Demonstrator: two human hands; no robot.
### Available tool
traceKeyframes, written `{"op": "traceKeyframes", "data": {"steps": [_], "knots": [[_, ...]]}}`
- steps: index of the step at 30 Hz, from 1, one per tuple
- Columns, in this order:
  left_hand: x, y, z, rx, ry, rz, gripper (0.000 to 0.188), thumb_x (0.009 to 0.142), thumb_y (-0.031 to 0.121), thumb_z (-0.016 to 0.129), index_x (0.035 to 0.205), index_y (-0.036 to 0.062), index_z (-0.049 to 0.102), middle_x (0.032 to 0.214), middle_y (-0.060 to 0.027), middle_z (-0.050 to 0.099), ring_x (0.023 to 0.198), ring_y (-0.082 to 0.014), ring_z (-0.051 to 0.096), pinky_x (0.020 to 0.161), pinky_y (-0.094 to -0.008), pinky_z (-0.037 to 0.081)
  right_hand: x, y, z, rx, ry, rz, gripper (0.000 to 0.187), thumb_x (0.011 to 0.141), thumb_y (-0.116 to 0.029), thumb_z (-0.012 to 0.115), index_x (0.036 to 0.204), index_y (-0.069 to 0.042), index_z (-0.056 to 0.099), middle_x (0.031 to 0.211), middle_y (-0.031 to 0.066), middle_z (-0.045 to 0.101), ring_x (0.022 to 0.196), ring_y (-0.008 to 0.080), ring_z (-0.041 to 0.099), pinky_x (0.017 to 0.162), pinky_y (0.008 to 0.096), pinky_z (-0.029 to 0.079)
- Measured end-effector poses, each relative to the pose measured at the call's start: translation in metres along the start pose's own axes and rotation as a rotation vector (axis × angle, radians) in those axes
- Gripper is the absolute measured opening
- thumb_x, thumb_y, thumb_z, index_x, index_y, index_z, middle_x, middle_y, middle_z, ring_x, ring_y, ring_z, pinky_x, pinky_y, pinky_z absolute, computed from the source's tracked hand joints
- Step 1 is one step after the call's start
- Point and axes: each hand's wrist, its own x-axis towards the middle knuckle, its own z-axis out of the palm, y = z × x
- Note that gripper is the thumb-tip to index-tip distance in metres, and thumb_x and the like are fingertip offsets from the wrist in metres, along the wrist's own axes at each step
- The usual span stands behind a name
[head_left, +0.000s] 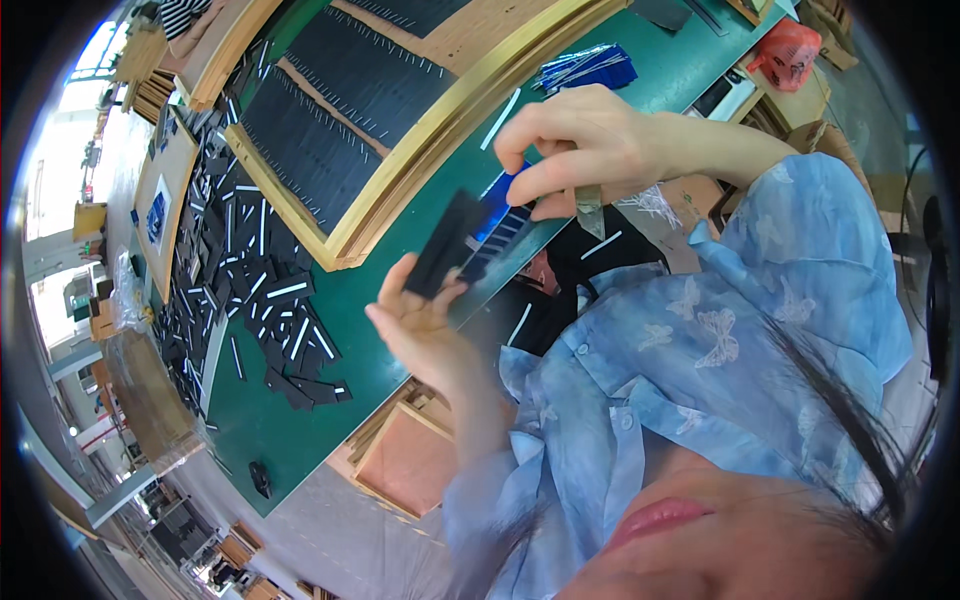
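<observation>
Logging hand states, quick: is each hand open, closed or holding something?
Left hand: holding a blurred black piece.
Right hand: closed, pinching a blue strip.

The black piece (445, 245) at the left hand (428, 328) is blurred, its exact outline indeterminate. The right hand (600, 142) hides part of the blue strip (495, 212). The upper edge cuts off the wooden frame (455, 125) and a co-worker's striped shirt (183, 18).
</observation>
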Motion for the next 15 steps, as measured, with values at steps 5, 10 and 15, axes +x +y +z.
{"op": "traceKeyframes", "data": {"steps": [5, 10, 15], "knots": [[-0.0075, 0.0060, 0.0152, -0.048, -0.158, -0.042, 0.067, 0.098, 0.049, 0.020, 0.111, -0.0084, 0.051, 0.095, -0.0229, 0.062, 0.075, -0.0272, 0.064, 0.066, -0.0327, 0.055, 0.0050, -0.0114, -0.0019, 0.222, -0.051, 0.345, 0.036, 0.064, -0.011, 0.077, 0.095, -0.014, 0.060, 0.100, 0.0034, 0.051, 0.072, 0.0201, 0.057, 0.057, 0.0307, 0.047], [-0.0106, 0.0070, 0.0156, -0.034, -0.116, -0.028, 0.069, 0.098, 0.051, 0.019, 0.111, -0.0085, 0.051, 0.095, -0.0246, 0.061, 0.072, -0.0285, 0.063, 0.064, -0.0328, 0.055, 0.0055, -0.0083, -0.0007, 0.252, -0.044, 0.341, 0.037, 0.062, -0.009, 0.079, 0.095, -0.010, 0.062, 0.102, 0.0051, 0.051, 0.069, 0.0168, 0.051, 0.058, 0.0285, 0.043], [-0.0105, 0.0073, 0.0155, -0.026, -0.125, -0.057, 0.070, 0.097, 0.052, 0.019, 0.112, -0.0088, 0.050, 0.096, -0.0245, 0.061, 0.073, -0.0292, 0.063, 0.064, -0.0336, 0.056, 0.0075, -0.0133, -0.0042, 0.237, -0.085, 0.403, 0.036, 0.063, -0.010, 0.079, 0.094, -0.012, 0.062, 0.102, 0.0026, 0.051, 0.082, 0.0208, 0.058, 0.064, 0.0318, 0.048]]}}
